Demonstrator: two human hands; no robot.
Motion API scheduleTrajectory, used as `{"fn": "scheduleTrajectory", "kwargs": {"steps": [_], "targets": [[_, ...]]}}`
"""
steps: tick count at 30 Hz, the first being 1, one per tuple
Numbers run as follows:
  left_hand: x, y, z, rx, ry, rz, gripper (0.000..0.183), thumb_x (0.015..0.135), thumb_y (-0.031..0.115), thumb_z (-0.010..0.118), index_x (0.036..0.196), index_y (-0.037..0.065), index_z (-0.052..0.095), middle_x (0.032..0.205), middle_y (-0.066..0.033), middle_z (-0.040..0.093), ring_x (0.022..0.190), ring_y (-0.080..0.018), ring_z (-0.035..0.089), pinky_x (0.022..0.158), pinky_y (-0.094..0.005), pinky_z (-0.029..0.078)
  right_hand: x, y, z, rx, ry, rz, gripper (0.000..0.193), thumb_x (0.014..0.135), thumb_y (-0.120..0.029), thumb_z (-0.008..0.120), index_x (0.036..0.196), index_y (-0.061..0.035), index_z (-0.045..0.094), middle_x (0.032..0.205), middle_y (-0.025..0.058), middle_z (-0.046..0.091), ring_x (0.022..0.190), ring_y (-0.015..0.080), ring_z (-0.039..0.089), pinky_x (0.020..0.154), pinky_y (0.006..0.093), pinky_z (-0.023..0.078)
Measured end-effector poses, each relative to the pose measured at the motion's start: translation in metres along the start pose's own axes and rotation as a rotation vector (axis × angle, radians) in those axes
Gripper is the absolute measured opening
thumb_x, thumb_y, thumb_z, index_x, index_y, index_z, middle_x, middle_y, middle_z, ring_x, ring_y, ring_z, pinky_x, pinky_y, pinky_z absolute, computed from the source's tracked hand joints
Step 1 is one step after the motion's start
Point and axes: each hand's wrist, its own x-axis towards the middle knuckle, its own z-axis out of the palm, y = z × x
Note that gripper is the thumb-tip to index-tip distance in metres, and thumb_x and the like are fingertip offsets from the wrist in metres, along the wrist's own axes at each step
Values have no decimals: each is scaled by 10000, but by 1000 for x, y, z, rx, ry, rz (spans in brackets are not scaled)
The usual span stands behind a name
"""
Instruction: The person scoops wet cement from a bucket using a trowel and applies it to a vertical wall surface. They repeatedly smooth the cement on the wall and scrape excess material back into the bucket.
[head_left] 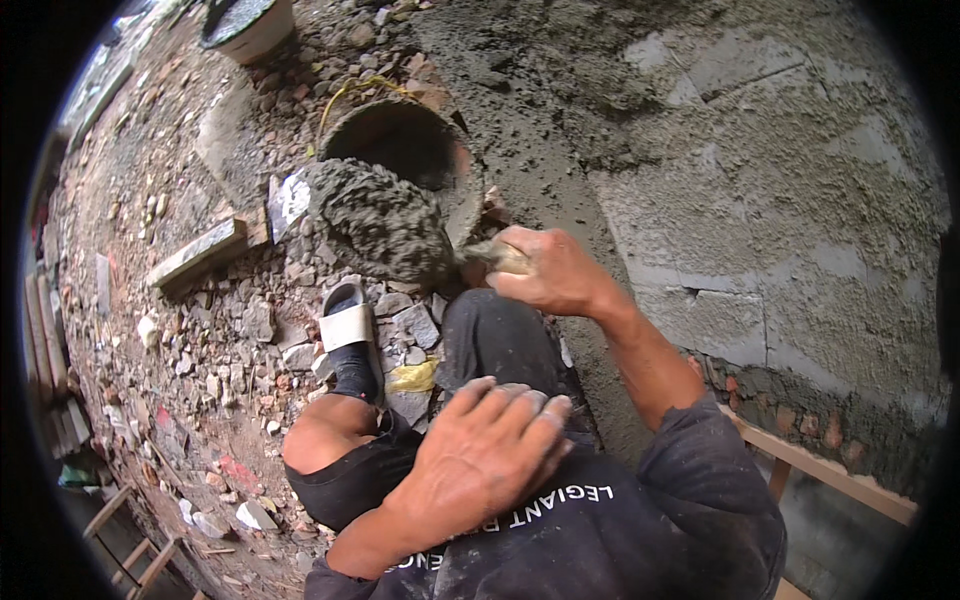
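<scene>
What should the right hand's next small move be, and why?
I'd probably ease the trowel rightward, level, toward the block wall. The right hand grips its handle, a large heap of mortar is already loaded at the near side of the bucket, and some wall blocks look only thinly coated. Keeping it level should limit spilling.

The nearer bucket (462, 175) stands left of the wall (720, 220), beyond the mortar (385, 225).
</scene>
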Motion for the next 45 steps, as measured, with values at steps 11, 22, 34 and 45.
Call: {"fn": "scheduleTrajectory", "kwargs": {"steps": [11, 22, 34, 45], "targets": [[-7, 1, -6, -48, -15, 33, 369, 805, 271, 669, 1097, 68, 571, 1100, -103, 600, 976, -247, 589, 882, -404, 448, -154, 3, -230, -134, 473, 850, 306, 825, -248, 635, 1025, -23, 582, 758, 8, 554, 707, 151, 543, 647, 298, 457], [-31, 2, 0, -23, 176, 92, 355, 818, 271, 617, 1091, 49, 570, 1087, -112, 608, 962, -225, 593, 872, -386, 445, 105, 26, -38, -1060, 6, -37, 151, 797, -167, 586, 875, -38, 580, 782, 164, 639, 743, 326, 661, 628, 412, 537], [-35, 6, -2, -168, 156, 68, 339, 836, 253, 599, 1101, 43, 565, 1142, -138, 583, 1009, -239, 584, 887, -397, 444, 76, 23, 91, -207, -154, 290, 356, 722, -320, 611, 933, -36, 579, 913, 242, 641, 903, 404, 613, 771, 484, 470], [-5, 9, 9, -81, -48, 21, 392, 811, 302, 661, 1120, 78, 567, 1158, -92, 584, 987, -214, 589, 902, -389, 444, 3, 41, 43, 7, 10, 39, 293, 741, -260, 647, 881, -12, 579, 787, 214, 616, 711, 382, 608, 642, 430, 484]]}}
